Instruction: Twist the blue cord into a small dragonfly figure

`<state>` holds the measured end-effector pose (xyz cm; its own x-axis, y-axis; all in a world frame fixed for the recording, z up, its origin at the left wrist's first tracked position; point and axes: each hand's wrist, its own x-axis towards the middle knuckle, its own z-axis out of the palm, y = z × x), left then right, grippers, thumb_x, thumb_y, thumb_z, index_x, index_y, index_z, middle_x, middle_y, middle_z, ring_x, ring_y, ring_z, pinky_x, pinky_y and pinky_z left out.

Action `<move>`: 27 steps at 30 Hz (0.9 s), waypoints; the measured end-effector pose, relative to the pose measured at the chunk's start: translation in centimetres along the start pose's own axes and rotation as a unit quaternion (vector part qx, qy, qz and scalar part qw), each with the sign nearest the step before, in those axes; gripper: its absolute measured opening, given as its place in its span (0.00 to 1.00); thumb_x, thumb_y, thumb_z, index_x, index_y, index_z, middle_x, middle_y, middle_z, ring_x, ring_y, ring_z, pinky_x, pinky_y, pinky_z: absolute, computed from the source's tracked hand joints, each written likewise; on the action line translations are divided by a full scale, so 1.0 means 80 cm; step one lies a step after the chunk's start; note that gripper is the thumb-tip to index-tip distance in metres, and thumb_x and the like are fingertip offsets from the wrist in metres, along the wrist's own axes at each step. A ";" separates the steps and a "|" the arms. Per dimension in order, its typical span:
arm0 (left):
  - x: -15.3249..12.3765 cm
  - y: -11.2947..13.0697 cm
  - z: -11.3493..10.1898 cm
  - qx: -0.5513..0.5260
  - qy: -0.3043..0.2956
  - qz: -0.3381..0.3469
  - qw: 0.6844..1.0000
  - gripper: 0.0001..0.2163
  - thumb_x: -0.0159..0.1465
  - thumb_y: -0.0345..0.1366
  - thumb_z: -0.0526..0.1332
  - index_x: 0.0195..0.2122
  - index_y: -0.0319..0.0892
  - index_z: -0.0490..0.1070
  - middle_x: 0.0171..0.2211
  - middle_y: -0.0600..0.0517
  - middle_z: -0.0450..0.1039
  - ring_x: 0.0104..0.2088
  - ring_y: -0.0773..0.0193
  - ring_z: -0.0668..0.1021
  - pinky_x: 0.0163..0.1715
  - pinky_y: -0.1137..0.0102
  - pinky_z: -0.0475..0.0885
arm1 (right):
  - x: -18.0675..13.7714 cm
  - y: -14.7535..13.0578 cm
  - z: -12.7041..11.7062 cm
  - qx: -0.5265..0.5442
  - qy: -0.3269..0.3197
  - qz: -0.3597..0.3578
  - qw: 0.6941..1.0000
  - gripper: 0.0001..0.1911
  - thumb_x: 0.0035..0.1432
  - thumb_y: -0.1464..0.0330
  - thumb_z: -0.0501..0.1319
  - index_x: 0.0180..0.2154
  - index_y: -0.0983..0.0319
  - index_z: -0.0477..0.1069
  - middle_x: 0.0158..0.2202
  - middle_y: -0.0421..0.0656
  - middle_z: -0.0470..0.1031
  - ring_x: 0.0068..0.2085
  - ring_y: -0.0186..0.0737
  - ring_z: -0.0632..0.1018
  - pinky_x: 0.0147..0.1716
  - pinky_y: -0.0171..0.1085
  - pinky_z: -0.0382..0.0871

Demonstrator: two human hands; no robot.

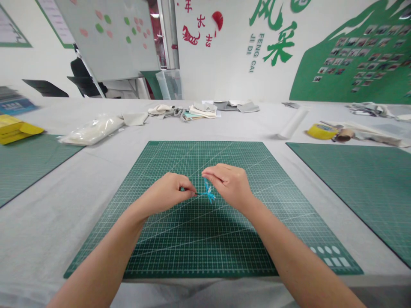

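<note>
Over the middle of a green cutting mat (180,252), my left hand (168,191) pinches the thin dark stem of a small blue flower-like piece (209,195). Several narrow bright-blue strands spread from the stem's end, with a pale, shiny bit among them. My right hand (229,184) has thumb and fingertips closed on the tip of one blue strand, which rises from the piece. Both hands are held above the mat, and a shadow falls beneath them. The fingers partly hide the stem and the strand's tip.
Further green mats lie left (38,167) and right (359,184). A clear plastic bag (94,129), cloth scraps (202,110), a white roll (293,123) and yellow tape (322,131) lie along the table's far side. At the left edge is a yellow packet (16,129).
</note>
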<state>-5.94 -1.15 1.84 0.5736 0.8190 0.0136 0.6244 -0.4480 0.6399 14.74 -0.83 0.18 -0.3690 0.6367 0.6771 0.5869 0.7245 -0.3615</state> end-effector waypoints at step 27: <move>-0.006 0.006 -0.017 -0.193 0.090 -0.038 0.976 0.09 0.59 0.39 0.62 0.31 0.39 0.78 0.28 0.51 0.75 0.30 0.65 0.72 0.31 0.71 0.65 | 0.003 0.027 0.029 0.377 -0.107 0.372 0.842 0.09 0.46 0.64 0.66 0.26 0.64 0.75 0.18 0.34 0.63 0.21 0.27 0.59 0.23 0.32 0.52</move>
<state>-6.60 -1.27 3.19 0.4096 0.9098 0.0668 0.3948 -0.2429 0.8861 14.26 1.53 -1.90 -0.2706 0.9625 -0.0171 0.1181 0.0155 -0.9929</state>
